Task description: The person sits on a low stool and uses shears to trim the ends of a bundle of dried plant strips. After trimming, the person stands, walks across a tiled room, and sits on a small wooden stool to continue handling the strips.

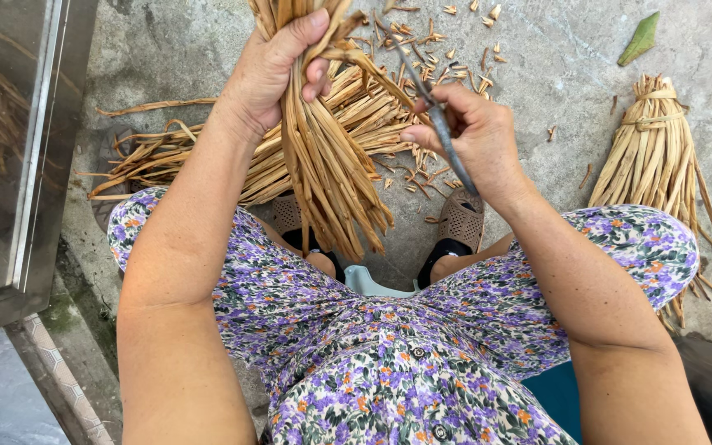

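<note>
**Bare concrete floor beside a metal-framed glass door**

The floor is rough grey concrete, stained and lit by even daylight. A metal-framed glass door stands along the left edge, reflecting its surroundings. Below it runs a mossy concrete sill, and patterned grey tiles fill the lower left corner.

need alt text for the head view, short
Seen from above, a seated person's left hand grips a bundle of dried straw while the right hand holds scissors. A tied bundle and loose clippings lie on the concrete floor.
</note>
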